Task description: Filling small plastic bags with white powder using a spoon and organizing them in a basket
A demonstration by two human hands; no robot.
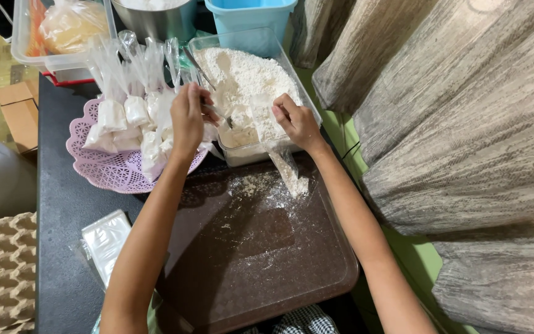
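The spoon bowl is lying hard to make out against the white powder, and the left hand [188,117] is hiding most of the handle. At the top edge, a metal bowl [156,18] and a blue tub [251,15] are being cut off. A pink basket [103,167] of filled bags [134,114] is sitting at centre left on the dark table [63,204]. The clear tub [245,151] of powder is standing at upper centre, beyond the brown tray [261,260]. The left hand is closing around the spoon [217,113] over the tub. The right hand [296,120] is pinching a thin plastic bag [288,170] at the tub's near edge; the bag is hanging down to the tray.
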